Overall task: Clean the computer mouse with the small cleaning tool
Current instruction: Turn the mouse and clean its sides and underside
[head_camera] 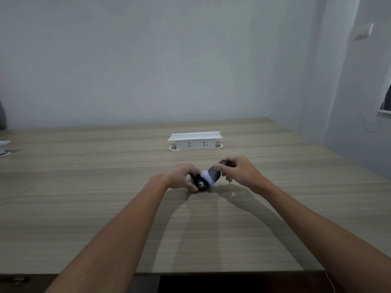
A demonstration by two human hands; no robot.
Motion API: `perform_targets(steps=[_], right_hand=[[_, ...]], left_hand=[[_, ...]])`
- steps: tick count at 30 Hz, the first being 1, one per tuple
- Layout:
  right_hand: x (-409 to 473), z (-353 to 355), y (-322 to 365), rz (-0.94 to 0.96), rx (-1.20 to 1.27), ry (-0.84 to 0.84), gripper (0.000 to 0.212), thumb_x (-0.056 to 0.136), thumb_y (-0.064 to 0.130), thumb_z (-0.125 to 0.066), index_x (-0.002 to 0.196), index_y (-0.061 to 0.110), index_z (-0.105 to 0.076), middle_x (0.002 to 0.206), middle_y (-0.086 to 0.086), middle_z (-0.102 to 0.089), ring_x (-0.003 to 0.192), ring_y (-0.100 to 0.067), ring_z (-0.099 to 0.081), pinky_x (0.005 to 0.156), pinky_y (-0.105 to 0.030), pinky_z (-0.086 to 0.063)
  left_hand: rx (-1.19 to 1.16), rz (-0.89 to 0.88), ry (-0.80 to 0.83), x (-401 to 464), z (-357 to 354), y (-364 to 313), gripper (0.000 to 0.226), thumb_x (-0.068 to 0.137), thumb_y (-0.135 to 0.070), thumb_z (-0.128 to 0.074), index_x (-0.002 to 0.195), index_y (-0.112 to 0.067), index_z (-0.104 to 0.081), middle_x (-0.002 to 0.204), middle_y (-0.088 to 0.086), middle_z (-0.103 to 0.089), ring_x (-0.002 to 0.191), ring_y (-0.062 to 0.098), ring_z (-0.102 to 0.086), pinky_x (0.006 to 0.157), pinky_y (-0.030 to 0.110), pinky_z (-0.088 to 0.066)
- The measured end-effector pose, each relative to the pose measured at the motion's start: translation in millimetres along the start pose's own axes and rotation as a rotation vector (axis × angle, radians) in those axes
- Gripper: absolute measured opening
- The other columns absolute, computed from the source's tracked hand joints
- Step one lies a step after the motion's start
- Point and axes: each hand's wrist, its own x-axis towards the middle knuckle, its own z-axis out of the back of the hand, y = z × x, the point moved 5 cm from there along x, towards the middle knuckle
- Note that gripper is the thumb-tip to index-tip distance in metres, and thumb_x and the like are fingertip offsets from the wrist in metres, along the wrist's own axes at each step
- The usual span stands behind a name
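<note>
A black computer mouse (pixel 200 183) with white lettering rests on the wooden table (pixel 105 208) near its middle. My left hand (pixel 182 176) grips it from the left side. My right hand (pixel 237 171) holds a small dark cleaning tool (pixel 214 174) by its upper end. The tool slants down to the left, and its pale, blurred tip (pixel 206 176) touches the top of the mouse. My fingers hide part of both the mouse and the tool.
A white raised socket box (pixel 195 140) stands on the table behind my hands. A white object (pixel 4 144) sits at the far left edge. The table's front edge (pixel 211 271) runs near the bottom of the view. Grey walls stand behind and to the right.
</note>
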Motion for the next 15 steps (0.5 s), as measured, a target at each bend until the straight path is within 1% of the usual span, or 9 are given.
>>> perform_targets(steps=[2,4,5,7,9,11,13,14,15], right_hand=[[0,-4,-1,0.018,-0.088,0.041,0.014,0.090,0.018,-0.069,0.090,0.006,-0.076,0.065,0.003,-0.066,0.055,-0.008,-0.059,0.055,-0.024,-0.051],[3,0,-6,0.039,-0.282,-0.036,0.012,0.087,0.018,-0.069,0.084,0.010,-0.077,0.067,0.005,-0.067,0.060,-0.008,-0.059,0.060,-0.023,-0.048],[4,3,-6,0.039,-0.327,-0.084,0.012,0.086,0.019,-0.069,0.084,0.010,-0.076,0.069,0.002,-0.069,0.061,-0.010,-0.060,0.060,-0.025,-0.048],[3,3,-6,0.034,-0.205,-0.093,0.015,0.088,0.021,-0.068,0.087,0.008,-0.075,0.071,-0.003,-0.071,0.059,-0.013,-0.061,0.059,-0.030,-0.052],[-1,-2,-3,0.019,-0.044,-0.014,0.015,0.091,0.020,-0.068,0.091,0.006,-0.074,0.068,-0.004,-0.068,0.055,-0.012,-0.059,0.054,-0.027,-0.052],[-2,-3,-6,0.020,-0.071,0.015,0.014,0.091,0.017,-0.068,0.089,0.004,-0.074,0.066,-0.001,-0.066,0.055,-0.013,-0.058,0.055,-0.027,-0.051],[2,4,-13,0.029,-0.228,-0.067,0.012,0.087,0.016,-0.068,0.085,0.006,-0.075,0.066,0.003,-0.066,0.055,-0.009,-0.058,0.060,-0.032,-0.051],[2,8,-15,0.026,-0.252,-0.109,0.012,0.086,0.018,-0.068,0.084,0.008,-0.075,0.067,0.003,-0.068,0.055,-0.008,-0.058,0.061,-0.034,-0.052],[2,10,-15,0.026,-0.202,-0.123,0.013,0.087,0.020,-0.069,0.085,0.009,-0.075,0.068,0.001,-0.069,0.055,-0.009,-0.059,0.061,-0.036,-0.054]], left_hand=[[0.032,-0.011,0.008,1,3,-1,0.065,0.075,-0.021,-0.084,0.135,-0.020,-0.060,0.133,0.000,-0.057,0.122,0.019,-0.055,0.094,0.023,-0.038],[0.046,-0.013,0.020,1,5,-3,0.069,0.075,-0.024,-0.085,0.138,-0.021,-0.058,0.135,-0.001,-0.055,0.122,0.018,-0.055,0.093,0.023,-0.037],[0.051,-0.013,0.027,0,5,-4,0.069,0.075,-0.024,-0.085,0.138,-0.021,-0.058,0.136,-0.001,-0.054,0.121,0.019,-0.056,0.093,0.024,-0.037],[0.058,-0.015,0.047,0,6,-5,0.069,0.074,-0.023,-0.086,0.138,-0.021,-0.058,0.135,0.000,-0.053,0.120,0.021,-0.057,0.093,0.025,-0.040],[0.068,-0.015,0.063,0,7,-7,0.069,0.073,-0.021,-0.086,0.136,-0.021,-0.060,0.132,0.002,-0.052,0.118,0.023,-0.058,0.098,0.030,-0.045],[0.088,-0.010,0.070,-1,7,-8,0.071,0.072,-0.020,-0.087,0.138,-0.021,-0.059,0.132,0.003,-0.051,0.117,0.024,-0.057,0.105,0.036,-0.046],[0.106,-0.007,0.068,0,6,-9,0.074,0.072,-0.020,-0.087,0.139,-0.019,-0.057,0.133,0.002,-0.051,0.118,0.024,-0.057,0.106,0.038,-0.046],[0.114,-0.006,0.066,1,6,-10,0.074,0.072,-0.020,-0.087,0.139,-0.019,-0.057,0.133,0.002,-0.051,0.117,0.024,-0.057,0.105,0.038,-0.047],[0.123,-0.008,0.063,2,6,-11,0.073,0.072,-0.020,-0.087,0.139,-0.019,-0.058,0.133,0.003,-0.052,0.117,0.025,-0.058,0.104,0.038,-0.047]])
